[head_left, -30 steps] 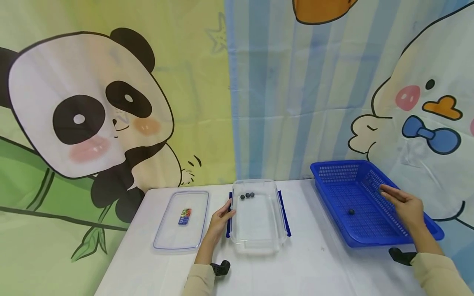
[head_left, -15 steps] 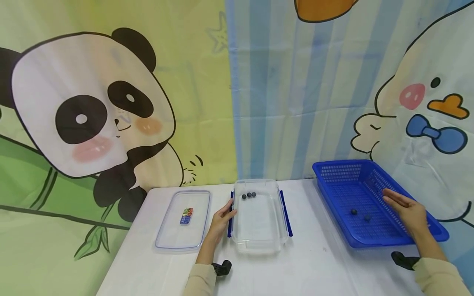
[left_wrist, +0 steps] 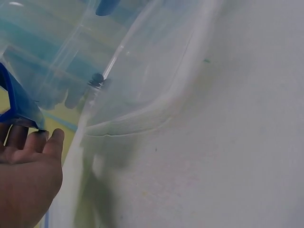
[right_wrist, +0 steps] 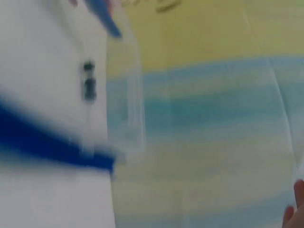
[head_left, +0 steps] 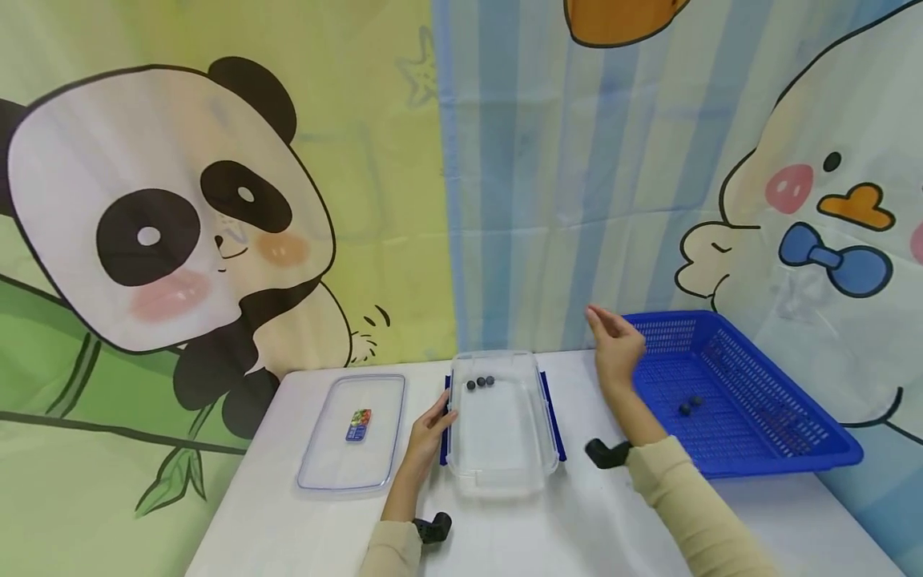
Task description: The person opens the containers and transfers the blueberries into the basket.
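Note:
A clear plastic food box [head_left: 497, 433] with blue side latches stands mid-table, holding three small dark balls [head_left: 481, 382] near its far end. At the box's left side my left hand [head_left: 427, 429] grips the edge by the blue latch [left_wrist: 21, 104], fingers against the latch and thumb over the rim. My right hand [head_left: 618, 349] is raised between the box and the blue basket [head_left: 764, 461]; nothing shows at its loosely bent fingers. In the right wrist view only two fingertips [right_wrist: 299, 190] show, at the lower right. Two more dark balls [head_left: 690, 405] lie close together in the basket.
A clear lid [head_left: 353, 473] with a pale blue rim and a colourful label [head_left: 358, 425] lies left of the box. The white-covered table [head_left: 534, 537] ends at a printed curtain [head_left: 519, 200] behind. My right forearm passes over the basket's near left corner.
A ball has dropped from my right hand into the basket and rolled up near the other one. That hand has then moved left out of the basket. My left hand stays at the box.

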Motion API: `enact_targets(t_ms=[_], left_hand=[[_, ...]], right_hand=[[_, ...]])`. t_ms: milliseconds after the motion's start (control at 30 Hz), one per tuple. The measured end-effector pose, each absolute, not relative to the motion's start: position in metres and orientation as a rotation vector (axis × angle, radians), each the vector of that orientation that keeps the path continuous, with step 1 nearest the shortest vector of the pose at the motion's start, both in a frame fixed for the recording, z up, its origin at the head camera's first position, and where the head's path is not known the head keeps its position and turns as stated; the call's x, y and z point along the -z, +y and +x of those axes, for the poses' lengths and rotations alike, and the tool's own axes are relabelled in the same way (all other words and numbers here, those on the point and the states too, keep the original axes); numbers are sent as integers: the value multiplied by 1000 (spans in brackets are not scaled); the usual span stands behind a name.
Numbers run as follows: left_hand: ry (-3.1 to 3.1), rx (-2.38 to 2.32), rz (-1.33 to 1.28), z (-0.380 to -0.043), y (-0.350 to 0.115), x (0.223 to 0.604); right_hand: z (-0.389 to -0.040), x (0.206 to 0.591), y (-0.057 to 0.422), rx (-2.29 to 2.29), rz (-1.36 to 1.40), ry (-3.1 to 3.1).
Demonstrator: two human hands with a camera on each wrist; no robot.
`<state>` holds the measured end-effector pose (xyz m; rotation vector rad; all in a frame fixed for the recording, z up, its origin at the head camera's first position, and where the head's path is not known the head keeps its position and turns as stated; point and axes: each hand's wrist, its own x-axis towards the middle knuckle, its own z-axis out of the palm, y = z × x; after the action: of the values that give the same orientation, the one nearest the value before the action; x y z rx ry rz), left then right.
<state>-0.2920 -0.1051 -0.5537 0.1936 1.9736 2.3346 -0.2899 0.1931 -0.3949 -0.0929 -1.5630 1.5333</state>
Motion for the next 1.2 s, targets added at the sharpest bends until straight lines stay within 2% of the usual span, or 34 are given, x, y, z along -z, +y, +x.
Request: enact_targets(t_ms=[167, 333, 600, 933, 1200], left_hand=[[1999, -2313, 213, -295, -106, 557], [1975, -2295, 196, -288, -105, 548], [2022, -2263, 233, -278, -105, 534], [2019, -2256, 247, -278, -107, 535], [2016, -2264, 296, -279, -109, 535]], right_hand=[[-332, 417, 112, -1482, -162, -1600], [-352, 469, 72, -1535, -271, -1677], [-362, 532, 64, -1585, -519, -1822], [-357, 547, 61, -1541, -337, -2095], [-360, 564, 58, -1537, -341, -2060]])
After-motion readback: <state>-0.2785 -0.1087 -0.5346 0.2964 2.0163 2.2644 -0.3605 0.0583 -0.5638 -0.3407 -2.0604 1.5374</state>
